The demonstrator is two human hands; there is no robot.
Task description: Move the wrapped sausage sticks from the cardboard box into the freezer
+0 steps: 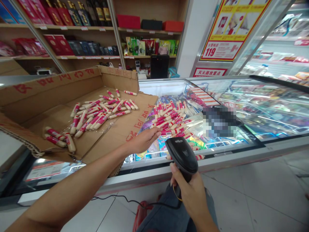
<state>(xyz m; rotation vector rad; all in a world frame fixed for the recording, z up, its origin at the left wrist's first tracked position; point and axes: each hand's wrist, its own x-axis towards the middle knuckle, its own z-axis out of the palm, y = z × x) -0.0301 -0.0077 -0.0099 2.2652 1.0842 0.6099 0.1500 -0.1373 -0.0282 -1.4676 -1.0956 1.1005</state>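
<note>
My left hand (146,140) is closed, its fingertips pinching one end of a packaged sausage (169,132) with a pink-and-white wrapper. My right hand (193,193) wraps round the handle of a black barcode scanner (182,154), whose head is tilted up near the held sausage. Beyond both hands a pile of similar sausages (166,116) lies on the freezer's glass top. More sausages (96,112) lie scattered in an open cardboard box (118,130) at the left. The scanner's head hides part of the glass and a few sausages behind it.
A glass-topped freezer (231,154) runs across the view with packaged goods inside. A black cable (135,202) hangs by my legs, near a red stool (140,215). Shelves (79,28) with bottles and boxes stand behind. A blurred dark object (219,120) rests on the glass.
</note>
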